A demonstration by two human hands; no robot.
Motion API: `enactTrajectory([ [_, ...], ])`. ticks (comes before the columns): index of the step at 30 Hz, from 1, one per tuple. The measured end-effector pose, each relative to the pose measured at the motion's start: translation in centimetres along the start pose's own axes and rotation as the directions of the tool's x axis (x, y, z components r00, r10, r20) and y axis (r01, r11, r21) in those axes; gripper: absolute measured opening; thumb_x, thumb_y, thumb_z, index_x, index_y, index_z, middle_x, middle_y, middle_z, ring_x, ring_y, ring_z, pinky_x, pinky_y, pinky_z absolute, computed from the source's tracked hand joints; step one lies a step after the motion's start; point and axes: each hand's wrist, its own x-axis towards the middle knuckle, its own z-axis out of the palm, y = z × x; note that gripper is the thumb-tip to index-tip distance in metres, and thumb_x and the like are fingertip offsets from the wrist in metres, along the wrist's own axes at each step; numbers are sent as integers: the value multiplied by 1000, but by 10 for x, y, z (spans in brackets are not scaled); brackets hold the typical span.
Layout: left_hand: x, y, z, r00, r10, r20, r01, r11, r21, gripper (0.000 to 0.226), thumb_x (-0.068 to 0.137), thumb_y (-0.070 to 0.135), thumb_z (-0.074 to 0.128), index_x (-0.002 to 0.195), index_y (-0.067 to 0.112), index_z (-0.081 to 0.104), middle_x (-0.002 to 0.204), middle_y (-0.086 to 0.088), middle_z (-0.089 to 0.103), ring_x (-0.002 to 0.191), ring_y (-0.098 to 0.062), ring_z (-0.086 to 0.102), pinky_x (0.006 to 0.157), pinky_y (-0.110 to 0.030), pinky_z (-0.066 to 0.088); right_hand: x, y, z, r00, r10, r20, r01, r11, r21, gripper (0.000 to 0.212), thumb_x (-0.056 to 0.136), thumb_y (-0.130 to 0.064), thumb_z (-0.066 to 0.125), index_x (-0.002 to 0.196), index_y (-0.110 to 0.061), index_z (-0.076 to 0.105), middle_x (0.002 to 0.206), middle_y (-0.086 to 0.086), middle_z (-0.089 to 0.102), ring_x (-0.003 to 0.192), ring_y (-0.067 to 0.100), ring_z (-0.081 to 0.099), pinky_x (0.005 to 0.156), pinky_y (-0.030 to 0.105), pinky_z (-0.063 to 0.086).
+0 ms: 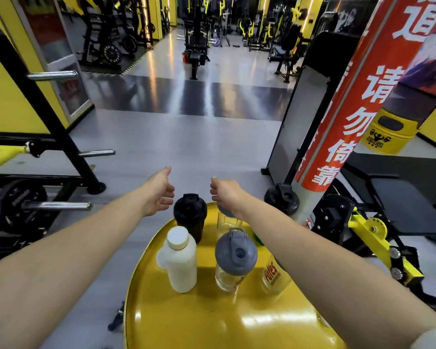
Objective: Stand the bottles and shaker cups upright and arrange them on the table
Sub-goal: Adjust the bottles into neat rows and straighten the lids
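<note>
Both hands extended past the far edge of the counter (176, 323), palms facing each other, neither in contact with any object. Left hand (159, 191) released, fingers loosely curled, thumb raised. Right hand (224, 191) likewise empty, fingers half-curled, its forearm passing over the right side of the counter and hiding part of what stands beneath. On the round yellow counter, upright: black shaker cup (190, 216) at the far edge, just below and between the hands; white bottle (180, 260) nearer, left of centre; clear shaker cup with grey lid (233, 260) beside it to the right; a clear cup (227, 221) at the far right, partly covered by the right wrist; a clear printed cup (275, 275) under the right forearm, lid not visible. Another black shaker (282, 199) appears off to the right beside the red-and-white pole (337, 137); support surface cannot be determined. Judgement: uprighting appears largely complete for the visible items; step in hand is arranging. Next move likely calls for lowering one hand onto a far-row cup and aligning it without knocking neighbours.
</note>
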Motion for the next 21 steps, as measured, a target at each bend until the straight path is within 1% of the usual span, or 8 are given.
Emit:
enactTrajectory([
  [3, 2, -17, 2, 996, -77, 55, 77, 997, 1, 92, 93, 69, 27, 146, -6, 36, 146, -24, 45, 131, -40, 48, 112, -47, 37, -11, -3, 6, 1000, 26, -5, -26, 987, -156, 19, 91, -36, 40, 83, -20, 43, 75, 3, 31, 65, 20, 26, 63, 38, 20],
  [7, 1, -25, 8, 990, -88, 109, 89, 996, -7, 94, 94, 71, 22, 146, -7, 34, 142, -22, 48, 131, -38, 45, 109, -45, 34, -13, 1, 14, 997, 70, 38, -61, 978, -197, 21, 96, -37, 38, 86, -20, 42, 75, 2, 26, 61, 17, 21, 59, 34, 17],
  [11, 6, -25, 5, 991, -81, 102, 86, 996, -40, 97, 92, 73, 23, 139, -10, 42, 98, -14, 59, 81, -24, 53, 76, -35, 46, -7, 11, 20, 991, 117, 63, -105, 980, -168, 18, 100, -32, 38, 87, -20, 40, 82, 6, 30, 77, 23, 28, 64, 35, 24],
  [13, 9, -26, 4, 993, -75, 93, 79, 996, -43, 97, 92, 73, 23, 137, -11, 43, 93, -11, 58, 77, -22, 53, 76, -35, 46, -2, 15, 20, 989, 135, 61, -128, 985, -115, 23, 101, -29, 37, 93, -13, 51, 96, 5, 33, 89, 22, 29, 72, 36, 33],
  [14, 10, -27, 3, 994, -67, 89, 71, 997, -42, 97, 92, 72, 23, 138, -11, 43, 96, -13, 60, 79, -23, 54, 79, -36, 47, 0, 16, 20, 988, 144, 52, -139, 986, -89, 32, 103, -28, 37, 105, -3, 58, 102, 4, 36, 96, 38, 56, 85, 38, 47],
  [15, 11, -28, 3, 994, -60, 92, 64, 997, -41, 96, 93, 72, 23, 139, -11, 42, 104, -15, 61, 82, -24, 55, 85, -38, 48, 4, 19, 18, 986, 161, 36, -158, 985, -68, 43, 104, -26, 36, 122, 7, 56, 146, 13, 25, 135, 44, 49, 103, 48, 49],
  [16, 11, -29, 3, 994, -57, 95, 61, 997, -41, 96, 93, 71, 23, 141, -10, 41, 115, -19, 60, 88, -25, 57, 95, -40, 46, 4, 19, 18, 984, 176, 33, -175, 983, -47, 48, 105, -24, 36, 135, 11, 48, 144, 35, 49, 135, 50, 47, 115, 58, 35],
  [21, 5, -30, 3, 993, -45, 109, 45, 999, 2, 93, 95, 70, 24, 147, -7, 34, 150, -23, 44, 137, -37, 43, 116, -47, 31, 8, 21, 17, 985, 174, 21, -174, 985, -5, 51, 106, -24, 35, 143, 11, 37, 152, 32, 36, 142, 47, 33, 117, 61, 27],
])
